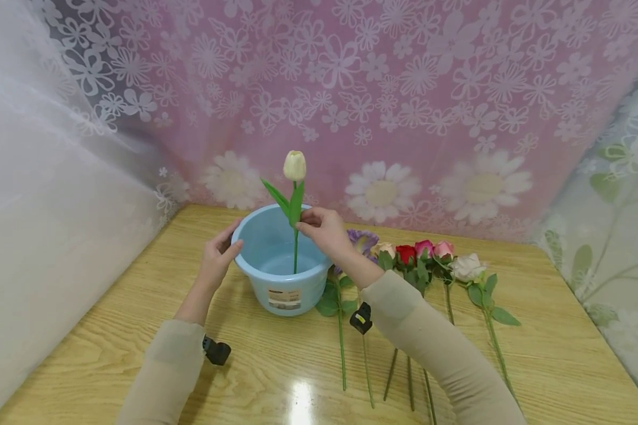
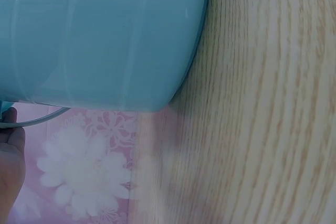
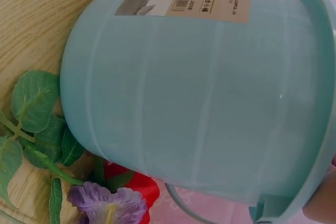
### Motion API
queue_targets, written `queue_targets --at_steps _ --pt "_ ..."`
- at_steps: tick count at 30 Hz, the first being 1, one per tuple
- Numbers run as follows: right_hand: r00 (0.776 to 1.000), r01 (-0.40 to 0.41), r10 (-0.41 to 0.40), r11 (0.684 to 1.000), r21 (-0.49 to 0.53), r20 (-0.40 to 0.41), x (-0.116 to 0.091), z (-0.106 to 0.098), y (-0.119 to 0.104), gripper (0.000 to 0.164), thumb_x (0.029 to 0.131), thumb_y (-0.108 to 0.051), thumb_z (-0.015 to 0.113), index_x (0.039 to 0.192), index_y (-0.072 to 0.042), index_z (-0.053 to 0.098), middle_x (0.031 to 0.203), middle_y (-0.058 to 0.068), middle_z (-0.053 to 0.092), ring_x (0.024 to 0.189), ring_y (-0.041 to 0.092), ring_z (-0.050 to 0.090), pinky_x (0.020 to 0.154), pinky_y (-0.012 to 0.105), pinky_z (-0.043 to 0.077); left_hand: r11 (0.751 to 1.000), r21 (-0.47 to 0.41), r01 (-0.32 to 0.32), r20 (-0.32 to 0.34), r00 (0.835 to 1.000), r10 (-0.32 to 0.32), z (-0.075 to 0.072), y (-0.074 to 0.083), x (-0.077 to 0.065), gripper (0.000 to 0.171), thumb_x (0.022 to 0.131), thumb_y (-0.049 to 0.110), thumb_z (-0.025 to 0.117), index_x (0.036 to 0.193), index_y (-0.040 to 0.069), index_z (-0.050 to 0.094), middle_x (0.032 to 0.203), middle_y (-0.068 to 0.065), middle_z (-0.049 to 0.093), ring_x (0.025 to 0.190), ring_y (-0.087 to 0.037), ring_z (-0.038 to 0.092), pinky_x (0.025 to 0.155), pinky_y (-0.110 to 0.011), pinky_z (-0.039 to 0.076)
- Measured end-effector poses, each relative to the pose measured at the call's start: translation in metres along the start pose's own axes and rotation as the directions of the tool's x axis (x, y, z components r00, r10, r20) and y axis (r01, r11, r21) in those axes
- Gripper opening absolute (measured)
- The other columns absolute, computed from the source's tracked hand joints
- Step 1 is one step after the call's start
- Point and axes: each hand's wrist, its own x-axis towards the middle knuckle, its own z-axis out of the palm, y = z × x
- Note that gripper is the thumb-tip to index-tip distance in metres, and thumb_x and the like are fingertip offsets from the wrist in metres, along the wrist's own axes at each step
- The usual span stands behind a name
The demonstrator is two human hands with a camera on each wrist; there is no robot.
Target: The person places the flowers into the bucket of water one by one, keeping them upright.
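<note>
A light blue plastic bucket (image 1: pixel 282 289) with a paper label stands upright on the wooden table. My left hand (image 1: pixel 217 257) holds its left rim, thumb at the edge and fingers along the outer wall; in the left wrist view part of that hand (image 2: pixel 11 166) shows beside the bucket wall (image 2: pixel 94 45). Between thumb and fingertips, my right hand (image 1: pixel 326 233) pinches a white artificial tulip (image 1: pixel 295 166) just below its green leaves. The tulip is upright, its bloom above the rim and its stem (image 1: pixel 296 254) reaching down inside the bucket. The right wrist view shows the bucket's labelled side (image 3: pixel 173 93).
Right of the bucket lie several artificial flowers: a purple one (image 1: pixel 363 241), a red rose (image 1: pixel 406 254), pink roses (image 1: pixel 443 249) and a white rose (image 1: pixel 468 267), stems toward me, partly under my right forearm. A flowered curtain (image 1: pixel 319 88) hangs behind the table (image 1: pixel 234 378).
</note>
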Motion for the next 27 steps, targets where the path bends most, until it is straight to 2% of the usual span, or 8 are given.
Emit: queue_targets --at_steps 7,18,27 --pt "1.000 -0.027 0.027 1.000 0.004 -0.003 -0.002 -0.005 0.003 0.022 0.084 -0.013 0.060 0.105 -0.003 0.062 0.100 0.007 0.063 0.093 0.018 0.056 0.077 0.030 0.047 1.000 0.016 -0.005 -0.001 1.000 0.005 0.001 0.000 0.000 0.045 0.087 0.001 0.051 0.130 -0.008 0.037 0.132 -0.020 0.039 0.119 -0.029 0.038 0.088 -0.017 0.038" --pt "0.999 -0.019 0.020 0.999 0.033 -0.029 -0.010 -0.017 0.003 0.022 0.084 -0.015 0.061 0.103 -0.004 0.062 0.099 0.008 0.062 0.093 0.018 0.057 0.078 0.030 0.047 1.000 0.007 0.000 -0.012 1.000 0.000 0.003 0.000 -0.001 0.045 0.087 -0.004 0.049 0.129 -0.010 0.036 0.132 -0.020 0.039 0.120 -0.029 0.036 0.088 -0.017 0.038" --pt "0.998 -0.056 0.059 0.996 0.065 -0.038 -0.017 -0.032 0.002 0.026 0.085 -0.017 0.060 0.108 -0.005 0.060 0.104 0.009 0.060 0.098 0.019 0.054 0.082 0.031 0.045 1.000 -0.006 0.002 -0.008 1.000 -0.002 0.003 0.002 -0.001 0.045 0.087 -0.002 0.048 0.130 -0.010 0.035 0.132 -0.022 0.037 0.121 -0.031 0.035 0.087 -0.017 0.038"
